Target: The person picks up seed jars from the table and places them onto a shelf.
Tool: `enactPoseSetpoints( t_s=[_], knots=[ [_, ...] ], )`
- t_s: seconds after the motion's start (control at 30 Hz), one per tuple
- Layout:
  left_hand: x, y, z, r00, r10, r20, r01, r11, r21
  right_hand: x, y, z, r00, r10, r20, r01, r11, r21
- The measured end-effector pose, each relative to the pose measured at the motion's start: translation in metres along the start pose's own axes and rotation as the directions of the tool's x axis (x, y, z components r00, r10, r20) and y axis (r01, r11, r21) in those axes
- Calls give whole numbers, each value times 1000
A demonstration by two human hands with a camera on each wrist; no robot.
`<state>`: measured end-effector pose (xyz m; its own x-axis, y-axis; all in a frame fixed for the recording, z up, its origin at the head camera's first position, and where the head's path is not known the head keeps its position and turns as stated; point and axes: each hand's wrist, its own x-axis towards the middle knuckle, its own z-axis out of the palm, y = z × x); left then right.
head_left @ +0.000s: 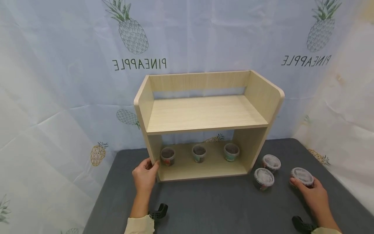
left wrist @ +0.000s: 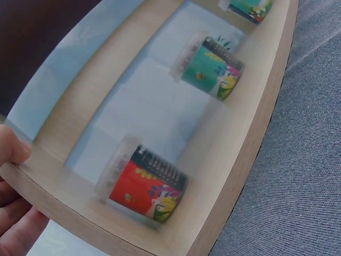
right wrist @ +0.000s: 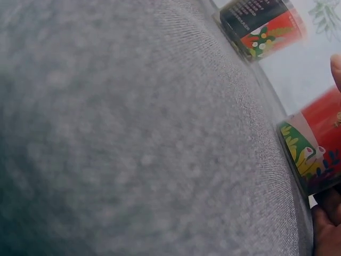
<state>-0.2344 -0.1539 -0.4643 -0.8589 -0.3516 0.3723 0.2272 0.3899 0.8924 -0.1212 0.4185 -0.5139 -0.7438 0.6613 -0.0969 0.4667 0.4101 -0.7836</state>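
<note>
My left hand grips the front edge of the left side panel of a light wooden two-tier shelf, thumb on the inner side. On its lower board stand a red-labelled lidded cup at the left, a green-labelled cup in the middle and another green-labelled cup at the right. Far right, my right hand holds a red-labelled cup with a clear lid, thumb and fingers around its sides. Its base is at or close to the tabletop.
Two more lidded cups, one behind and one in front, stand on the dark grey tabletop between the shelf and my right hand. The upper board holds nothing. A pineapple-print curtain hangs behind and at both sides.
</note>
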Motion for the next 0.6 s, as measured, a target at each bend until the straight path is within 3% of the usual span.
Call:
enactPoseSetpoints(
  t_s=[0.6],
  knots=[
    [0, 0, 1, 1000, 15, -6, -15, 1000, -11, -4, -1, 0, 1000, -5, -9, 5, 1000, -3]
  ],
)
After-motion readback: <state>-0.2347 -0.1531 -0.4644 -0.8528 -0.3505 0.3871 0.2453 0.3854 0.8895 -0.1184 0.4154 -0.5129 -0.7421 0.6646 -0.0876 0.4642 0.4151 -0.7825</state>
